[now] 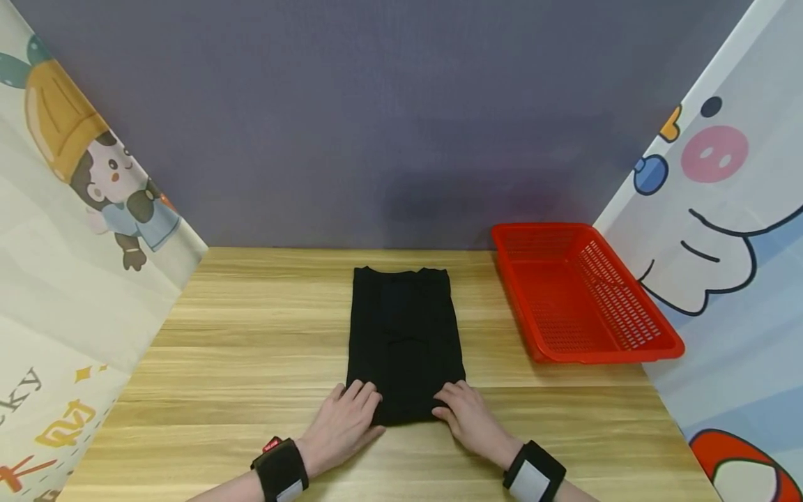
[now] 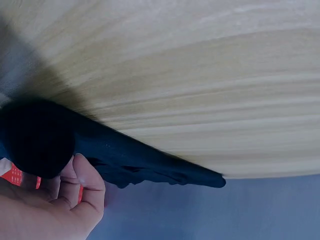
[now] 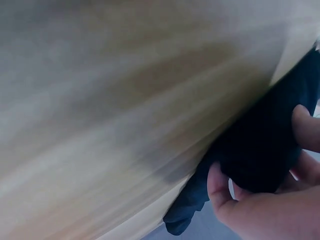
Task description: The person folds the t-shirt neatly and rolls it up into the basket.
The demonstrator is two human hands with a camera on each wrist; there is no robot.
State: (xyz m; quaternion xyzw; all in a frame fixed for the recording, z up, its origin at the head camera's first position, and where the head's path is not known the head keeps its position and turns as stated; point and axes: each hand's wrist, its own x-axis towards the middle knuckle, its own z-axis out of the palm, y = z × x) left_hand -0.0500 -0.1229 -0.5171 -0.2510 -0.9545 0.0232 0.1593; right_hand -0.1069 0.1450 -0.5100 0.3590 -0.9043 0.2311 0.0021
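A folded black shirt (image 1: 401,328) lies flat on the wooden table, its neckline at the far end and its short bottom edge toward me. At the near left corner my left hand (image 1: 351,418) holds the cloth, fingers bent at its side edge and thumb by the near edge. My right hand (image 1: 470,418) grips the near right corner between thumb and fingers. In the left wrist view, the shirt (image 2: 40,135) bulges dark beside the curled fingers (image 2: 90,175). The right wrist view shows the thumb on the shirt (image 3: 265,140) and bent fingers (image 3: 218,185) at its edge.
A red plastic basket (image 1: 558,314) with slotted sides stands at the back right of the wooden table (image 1: 251,328). A grey panel (image 1: 376,125) rises behind the table. Printed cartoon sheets flank it on the left (image 1: 63,279) and right (image 1: 709,230).
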